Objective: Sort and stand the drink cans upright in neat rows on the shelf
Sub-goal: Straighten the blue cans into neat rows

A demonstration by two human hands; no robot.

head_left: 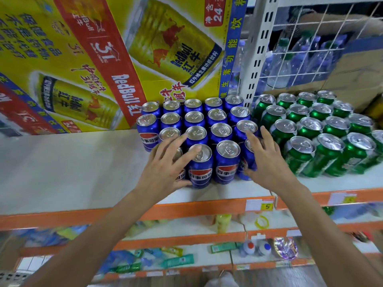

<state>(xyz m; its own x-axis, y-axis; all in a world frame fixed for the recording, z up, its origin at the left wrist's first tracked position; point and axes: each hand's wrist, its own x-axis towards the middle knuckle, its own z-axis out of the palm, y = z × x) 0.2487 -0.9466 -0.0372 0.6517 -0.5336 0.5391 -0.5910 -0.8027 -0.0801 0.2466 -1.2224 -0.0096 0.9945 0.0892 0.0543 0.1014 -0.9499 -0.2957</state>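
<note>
Two bare forearms up from the bottom edge, over blurred lower shelves (186, 251) of small goods. Next, an orange shelf lip (124, 212) with a yellow price tag (267, 206) just right of centre, fronting the white shelf (72, 168). At mid-frame, left hand (165, 162), fingers spread and fairly straight, laid over the tops of the front-left blue cans (227, 151), thumb low against a can's side; nothing pinched. Right hand (267, 160) likewise spread, flat against the right flank of the same block, thumb near the base. Blue cans upright, tabs up, packed in touching rows at centre frame. Just beside them to the right, green cans (331, 129) in rows, tops up as well. Behind, filling the upper left, a yellow Red Bull carton (103, 59); at upper centre-right a white slotted post (262, 48); farthest, upper right, wire mesh (323, 23) with water bottles (300, 59) behind it.
</note>
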